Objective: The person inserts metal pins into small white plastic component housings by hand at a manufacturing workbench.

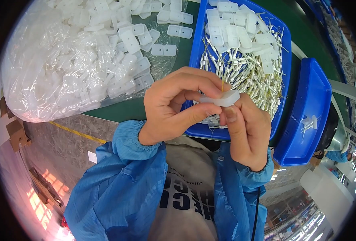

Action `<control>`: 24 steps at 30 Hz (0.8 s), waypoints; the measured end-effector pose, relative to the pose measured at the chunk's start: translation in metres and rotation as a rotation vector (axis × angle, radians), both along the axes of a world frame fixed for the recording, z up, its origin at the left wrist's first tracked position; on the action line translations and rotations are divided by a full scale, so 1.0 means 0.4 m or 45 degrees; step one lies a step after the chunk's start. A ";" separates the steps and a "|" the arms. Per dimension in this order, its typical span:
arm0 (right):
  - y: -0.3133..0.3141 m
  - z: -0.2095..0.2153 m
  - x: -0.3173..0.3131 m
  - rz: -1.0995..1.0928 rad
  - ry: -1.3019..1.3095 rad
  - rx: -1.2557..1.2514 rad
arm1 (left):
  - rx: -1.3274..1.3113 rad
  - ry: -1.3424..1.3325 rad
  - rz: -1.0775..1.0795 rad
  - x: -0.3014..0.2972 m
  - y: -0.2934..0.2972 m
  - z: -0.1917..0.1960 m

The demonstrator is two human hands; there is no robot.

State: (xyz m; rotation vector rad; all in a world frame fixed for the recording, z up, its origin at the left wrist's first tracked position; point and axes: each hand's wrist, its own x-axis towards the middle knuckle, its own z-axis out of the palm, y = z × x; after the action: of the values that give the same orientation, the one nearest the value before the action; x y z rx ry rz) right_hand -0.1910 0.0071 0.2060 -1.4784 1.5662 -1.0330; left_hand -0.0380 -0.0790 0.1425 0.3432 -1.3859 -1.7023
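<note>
White block (228, 98) held between two hands, just right of centre.
The left hand (172, 100) pinches the block between thumb and fingers; the right hand (248, 130) has its thumb and fingers curled close at its near side, toward six o'clock, though I cannot tell whether they grip anything. A thin wire (223, 83) rises at the block's twelve o'clock. From the block, a blue tray (197, 42) of pins (262, 86) and more blocks lies at one o'clock, a clear bag (45, 92) of blocks at ten, and a second tray (308, 86) just past three.
</note>
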 end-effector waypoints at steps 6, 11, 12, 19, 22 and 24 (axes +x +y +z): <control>0.037 -0.011 0.004 -0.087 -0.977 0.494 | -0.537 -0.128 0.107 0.016 -0.038 0.013; 0.025 -0.037 0.053 -0.162 0.313 -0.267 | -0.622 -0.031 0.202 0.009 -0.045 0.003; 0.023 -0.039 0.062 -0.201 0.449 -0.316 | -0.611 -0.051 0.198 0.012 -0.045 0.005; 0.026 -0.031 0.079 -0.169 0.660 -0.362 | -0.570 -0.070 0.122 0.042 -0.047 -0.002; 0.043 -0.026 0.108 -0.188 0.633 -0.332 | -0.452 -0.029 0.066 0.049 -0.019 -0.009; 0.059 -0.026 0.131 -0.225 0.617 -0.328 | -0.344 0.027 0.044 0.052 -0.013 -0.003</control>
State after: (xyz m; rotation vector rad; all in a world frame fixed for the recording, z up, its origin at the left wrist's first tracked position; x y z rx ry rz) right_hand -0.1385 0.0308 0.1955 -1.8974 1.9870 -1.0579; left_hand -0.0170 -0.0844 0.1411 0.1948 -1.5619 -1.4633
